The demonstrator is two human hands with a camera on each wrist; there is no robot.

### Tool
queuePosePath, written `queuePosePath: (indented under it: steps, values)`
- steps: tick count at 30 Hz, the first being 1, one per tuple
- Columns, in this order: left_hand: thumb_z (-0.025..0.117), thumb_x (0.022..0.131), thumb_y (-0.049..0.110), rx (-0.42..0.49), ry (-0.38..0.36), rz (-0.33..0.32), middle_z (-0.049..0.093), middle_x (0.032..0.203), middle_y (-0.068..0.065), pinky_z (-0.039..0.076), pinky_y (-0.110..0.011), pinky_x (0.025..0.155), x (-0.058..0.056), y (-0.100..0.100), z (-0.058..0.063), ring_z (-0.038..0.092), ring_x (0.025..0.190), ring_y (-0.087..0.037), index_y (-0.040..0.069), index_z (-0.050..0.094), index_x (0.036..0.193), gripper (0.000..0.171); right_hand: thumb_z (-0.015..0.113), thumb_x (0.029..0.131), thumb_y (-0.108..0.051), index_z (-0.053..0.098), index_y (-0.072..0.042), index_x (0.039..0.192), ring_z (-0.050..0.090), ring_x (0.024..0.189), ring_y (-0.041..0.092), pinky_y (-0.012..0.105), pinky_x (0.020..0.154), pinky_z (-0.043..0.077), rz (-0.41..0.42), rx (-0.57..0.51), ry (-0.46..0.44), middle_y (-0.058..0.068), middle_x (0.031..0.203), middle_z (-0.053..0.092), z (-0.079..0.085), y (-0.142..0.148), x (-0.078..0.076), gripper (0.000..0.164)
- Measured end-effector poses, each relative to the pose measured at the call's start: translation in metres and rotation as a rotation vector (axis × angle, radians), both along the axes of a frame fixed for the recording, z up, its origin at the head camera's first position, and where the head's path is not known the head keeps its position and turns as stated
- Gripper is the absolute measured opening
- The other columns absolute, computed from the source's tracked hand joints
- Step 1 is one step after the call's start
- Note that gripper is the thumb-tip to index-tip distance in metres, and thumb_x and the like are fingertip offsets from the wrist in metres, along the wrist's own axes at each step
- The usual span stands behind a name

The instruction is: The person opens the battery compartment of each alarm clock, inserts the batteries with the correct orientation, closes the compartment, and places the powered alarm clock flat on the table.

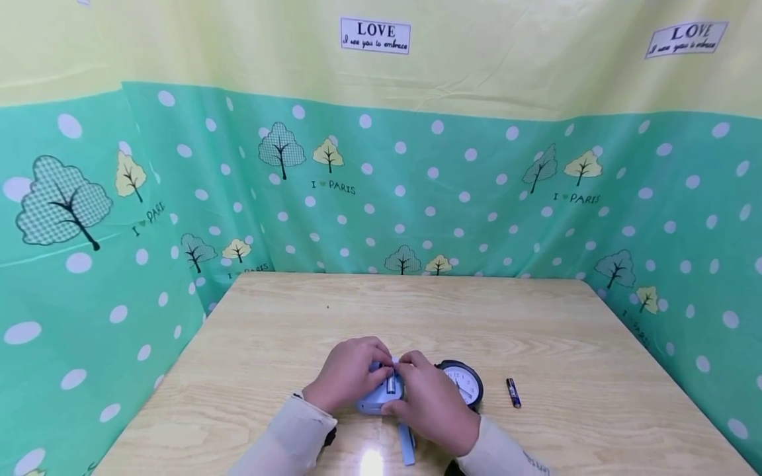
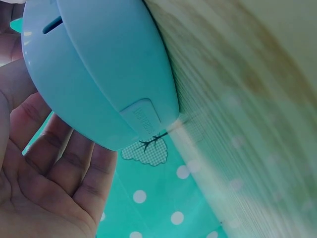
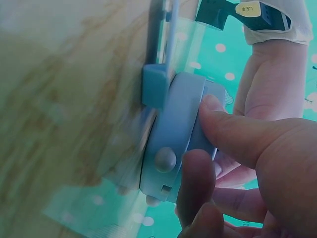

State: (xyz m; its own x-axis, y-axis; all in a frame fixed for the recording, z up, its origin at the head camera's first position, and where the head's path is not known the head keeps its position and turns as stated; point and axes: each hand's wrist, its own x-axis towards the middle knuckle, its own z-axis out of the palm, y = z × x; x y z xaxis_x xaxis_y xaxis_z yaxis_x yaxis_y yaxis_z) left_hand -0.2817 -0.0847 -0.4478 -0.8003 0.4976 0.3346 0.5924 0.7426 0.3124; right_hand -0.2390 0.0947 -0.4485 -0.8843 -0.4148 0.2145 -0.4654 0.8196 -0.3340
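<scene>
A light blue rounded case [image 1: 372, 403] rests on the table beneath both hands, and a battery [image 1: 390, 385] shows in its upper face. My left hand [image 1: 350, 371] has its thumb and fingertips near the battery's far end, its other fingers bent along the case [image 2: 84, 74]. From the right, my right hand [image 1: 437, 404] grips the case, thumb on the upper face and index finger against the side by a round knob [image 3: 165, 159]. The fingertips partly hide the battery. A narrow light blue strip [image 1: 407, 445] lies just in front of the case.
A round black-rimmed clock [image 1: 465, 385] lies face up beside my right hand, partly covered by it. Further right lies a loose dark battery [image 1: 514, 393]. The wooden table [image 1: 286, 324] ends at a green dotted curtain [image 1: 411, 218] behind and at both sides.
</scene>
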Motion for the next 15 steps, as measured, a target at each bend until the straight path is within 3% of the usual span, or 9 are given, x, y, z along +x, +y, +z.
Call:
queuePosePath:
  steps: [15]
  values:
    - [0.068, 0.086, 0.035, 0.007, -0.009, -0.017, 0.064, 0.098, 0.019, 0.051, -0.033, 0.084, -0.0005, -0.0010, 0.0020, 0.062, 0.091, -0.004, 0.028, 0.076, 0.093, 0.012, 0.075, 0.070, -0.055, 0.063, -0.008, 0.123, 0.057, 0.090, 0.007, 0.028, 0.074, 0.052, -0.014, -0.006, -0.028, 0.001, 0.121, 0.054, 0.0015, -0.0008, -0.0003, 0.071]
